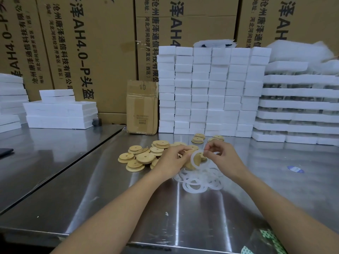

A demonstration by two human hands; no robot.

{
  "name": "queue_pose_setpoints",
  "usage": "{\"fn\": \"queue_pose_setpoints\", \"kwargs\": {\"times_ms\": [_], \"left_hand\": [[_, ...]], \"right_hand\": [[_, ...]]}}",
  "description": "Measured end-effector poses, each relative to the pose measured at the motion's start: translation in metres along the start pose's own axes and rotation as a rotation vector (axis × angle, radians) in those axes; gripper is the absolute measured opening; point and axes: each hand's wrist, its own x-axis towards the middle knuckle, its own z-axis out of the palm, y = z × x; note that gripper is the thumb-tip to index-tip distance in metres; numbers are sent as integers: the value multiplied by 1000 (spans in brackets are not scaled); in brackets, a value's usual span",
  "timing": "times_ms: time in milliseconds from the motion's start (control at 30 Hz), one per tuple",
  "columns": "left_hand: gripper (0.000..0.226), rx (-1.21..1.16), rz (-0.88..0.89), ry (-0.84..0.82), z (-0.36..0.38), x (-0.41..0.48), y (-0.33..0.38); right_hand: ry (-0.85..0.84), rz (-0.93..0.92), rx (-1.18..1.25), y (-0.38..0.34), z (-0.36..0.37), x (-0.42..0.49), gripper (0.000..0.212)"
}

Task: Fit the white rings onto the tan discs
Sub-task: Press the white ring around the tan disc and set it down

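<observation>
Steel tabletop [91, 180] carries a ring pile [196, 182]; just above it, the left hand [172, 158] grips a tan disc [197, 160], and the right hand [223, 154] fingers pinch a white ring [192, 158] half on. Stretching evenly should seat it.

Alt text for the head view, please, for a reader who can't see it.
Above a steel table, the left hand grips a tan disc while the right hand pinches a white ring around it. Loose rings lie beneath, a disc pile to the left, and stacked white blocks behind.
</observation>
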Motion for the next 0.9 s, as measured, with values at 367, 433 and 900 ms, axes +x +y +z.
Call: {"fn": "queue_pose_setpoints", "kwargs": {"times_ms": [367, 433, 900], "left_hand": [[27, -39, -24, -102, 1, -5, 6], [29, -12, -3, -118, 2, -6, 8], [10, -252, -101, -123, -5, 3, -2]], "right_hand": [[-65, -42, -37, 3, 3, 0, 15], [-73, -37, -27, 2, 2, -1, 14], [-107, 39, -28, 9, 1, 2, 13]]}}
